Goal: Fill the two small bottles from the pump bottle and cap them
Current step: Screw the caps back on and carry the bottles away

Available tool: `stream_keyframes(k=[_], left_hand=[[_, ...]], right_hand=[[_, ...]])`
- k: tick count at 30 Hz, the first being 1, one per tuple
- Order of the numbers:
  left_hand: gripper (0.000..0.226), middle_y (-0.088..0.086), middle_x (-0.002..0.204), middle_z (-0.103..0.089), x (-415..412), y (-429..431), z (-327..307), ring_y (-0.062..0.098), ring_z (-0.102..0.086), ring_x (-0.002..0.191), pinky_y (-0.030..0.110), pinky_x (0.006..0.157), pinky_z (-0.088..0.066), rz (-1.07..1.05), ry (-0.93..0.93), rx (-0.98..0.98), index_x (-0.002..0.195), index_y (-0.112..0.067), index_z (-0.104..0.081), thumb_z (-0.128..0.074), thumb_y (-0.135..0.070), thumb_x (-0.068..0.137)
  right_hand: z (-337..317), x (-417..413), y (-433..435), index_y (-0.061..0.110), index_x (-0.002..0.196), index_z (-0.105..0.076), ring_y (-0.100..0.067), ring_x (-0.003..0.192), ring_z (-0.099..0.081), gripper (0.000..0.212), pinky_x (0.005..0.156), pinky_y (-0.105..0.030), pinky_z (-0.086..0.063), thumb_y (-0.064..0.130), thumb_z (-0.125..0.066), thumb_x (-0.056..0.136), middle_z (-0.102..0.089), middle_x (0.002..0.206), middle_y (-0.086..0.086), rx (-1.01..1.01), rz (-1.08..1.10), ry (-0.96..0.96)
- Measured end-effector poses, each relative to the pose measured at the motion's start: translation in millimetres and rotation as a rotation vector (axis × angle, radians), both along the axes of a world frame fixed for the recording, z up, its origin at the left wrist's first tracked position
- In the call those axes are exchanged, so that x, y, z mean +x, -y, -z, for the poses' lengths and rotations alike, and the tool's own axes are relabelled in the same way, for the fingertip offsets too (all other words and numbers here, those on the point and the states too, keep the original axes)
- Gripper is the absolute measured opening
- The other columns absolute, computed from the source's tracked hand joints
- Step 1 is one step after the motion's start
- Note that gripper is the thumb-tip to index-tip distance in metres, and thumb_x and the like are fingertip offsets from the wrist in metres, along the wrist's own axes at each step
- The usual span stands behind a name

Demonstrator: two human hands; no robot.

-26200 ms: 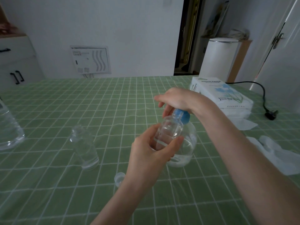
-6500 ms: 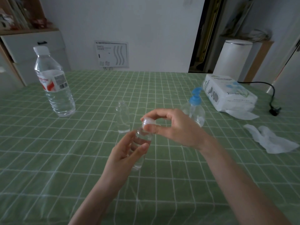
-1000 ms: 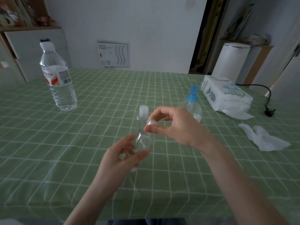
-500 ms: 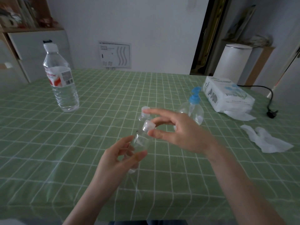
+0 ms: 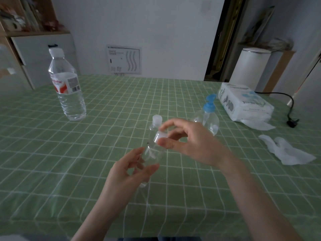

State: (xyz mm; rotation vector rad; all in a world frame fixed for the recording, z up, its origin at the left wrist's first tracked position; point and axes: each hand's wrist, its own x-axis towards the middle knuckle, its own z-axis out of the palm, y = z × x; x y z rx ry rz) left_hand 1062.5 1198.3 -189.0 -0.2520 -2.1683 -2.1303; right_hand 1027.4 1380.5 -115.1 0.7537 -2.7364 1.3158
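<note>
My left hand point(image 5: 129, 168) grips a small clear bottle point(image 5: 152, 153), tilted, above the green checked tablecloth. Thumb and forefinger of my right hand point(image 5: 189, 141) pinch the white cap point(image 5: 160, 135) sitting on that bottle's neck. Just behind stands the other small clear bottle point(image 5: 155, 125), upright, with a white cap point(image 5: 157, 118) on it. The pump bottle point(image 5: 208, 119), clear with a blue pump head, stands to the right behind my right hand, which hides part of it.
A large water bottle point(image 5: 66, 87) with a red and white label stands at the back left. A white tissue pack point(image 5: 243, 103) lies at the back right, a crumpled tissue point(image 5: 288, 150) at the right, and a black cable with plug point(image 5: 293, 120) beyond.
Earlier the pump bottle was pressed over a small bottle, and one small bottle got capped. In the last second my right fingers turned on the held bottle's cap; the bottle stayed put.
</note>
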Motion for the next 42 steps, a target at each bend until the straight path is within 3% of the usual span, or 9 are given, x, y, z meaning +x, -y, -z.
stream_keyframes(k=[2,7,13,17,22,26,33,37,42], left_hand=[[0.041,0.009,0.081,-0.066,-0.1,0.6,0.2,0.02,-0.065,0.07,0.023,0.057,-0.054,0.012,0.0,0.001,0.091,-0.042,-0.069,-0.076,-0.04,0.05],[0.047,0.003,0.084,-0.064,0.9,-1.3,2.8,0.014,-0.064,0.076,0.021,0.058,-0.051,-0.076,-0.035,-0.069,0.096,-0.037,-0.063,-0.074,-0.042,0.051],[0.039,-0.006,0.095,-0.063,3.7,-4.2,3.3,0.006,-0.059,0.091,0.028,0.066,-0.053,-0.166,-0.099,-0.205,0.092,-0.043,-0.058,-0.068,-0.051,0.055],[0.033,-0.008,0.077,-0.065,2.8,4.0,-3.6,0.011,-0.063,0.075,0.025,0.058,-0.054,-0.103,-0.082,-0.125,0.085,-0.053,-0.062,-0.071,-0.046,0.053],[0.046,0.011,0.086,-0.069,-8.2,15.9,-5.9,0.025,-0.068,0.071,0.031,0.061,-0.057,-0.029,0.003,0.005,0.1,-0.019,-0.064,-0.073,-0.035,0.058],[0.044,0.006,0.09,-0.072,-23.7,25.6,-2.8,0.022,-0.07,0.081,0.03,0.068,-0.058,-0.029,0.062,0.052,0.104,-0.015,-0.064,-0.07,-0.035,0.065],[0.041,0.003,0.092,-0.073,-60.5,26.8,-1.5,0.02,-0.07,0.087,0.041,0.079,-0.055,-0.05,0.092,0.05,0.105,-0.018,-0.065,-0.068,-0.032,0.066],[0.038,0.004,0.097,-0.073,-77.8,25.7,-3.3,0.018,-0.069,0.091,0.035,0.081,-0.051,0.033,0.051,0.019,0.101,-0.025,-0.067,-0.068,-0.039,0.065],[0.037,0.004,0.105,-0.072,-104.9,29.3,-6.5,0.018,-0.068,0.098,0.022,0.078,-0.054,0.135,0.08,0.064,0.105,-0.023,-0.067,-0.066,-0.037,0.07]], right_hand=[[0.4,0.4,0.3,0.029,0.121,-0.06,0.004,0.096,-0.066,0.044,0.092,-0.013,-0.048,0.045,-0.064,0.079,-0.072,0.103,0.012,-0.019,-0.051,0.017],[8.9,-0.6,4.9,0.017,0.115,-0.068,0.008,0.096,-0.065,0.034,0.087,-0.007,-0.048,0.022,-0.071,0.081,-0.07,0.106,0.016,-0.081,0.017,-0.029],[14.0,0.0,10.4,0.02,0.115,-0.067,0.01,0.094,-0.065,0.036,0.084,-0.004,-0.047,0.027,-0.071,0.08,-0.07,0.1,0.019,-0.129,0.031,-0.062],[10.4,1.4,15.0,0.02,0.112,-0.067,0.0,0.086,-0.07,0.047,0.077,-0.011,-0.053,0.045,-0.065,0.072,-0.072,0.098,0.013,-0.196,0.008,-0.061],[10.6,1.3,18.5,0.027,0.108,-0.062,-0.004,0.077,-0.071,0.037,0.07,-0.013,-0.053,0.05,-0.054,0.08,-0.073,0.088,0.011,-0.243,-0.01,-0.07],[23.1,-5.7,10.9,0.029,0.1,-0.064,-0.005,0.074,-0.067,0.026,0.07,-0.018,-0.055,0.046,-0.058,0.082,-0.071,0.084,0.007,-0.311,0.113,-0.094],[51.3,-33.0,12.6,0.03,0.146,-0.023,0.005,0.117,-0.046,0.094,0.099,-0.023,-0.042,0.071,-0.052,0.067,-0.039,0.135,0.019,-0.026,0.178,0.03],[61.3,-53.3,18.5,0.039,0.12,-0.048,0.025,0.092,-0.053,0.055,0.078,-0.005,-0.042,0.064,-0.064,0.073,-0.055,0.101,0.037,-0.085,0.114,0.145],[59.8,-77.6,25.2,0.042,0.105,-0.057,0.005,0.097,-0.065,0.039,0.088,-0.021,-0.053,0.061,-0.063,0.071,-0.069,0.104,0.021,-0.199,0.069,0.246]])
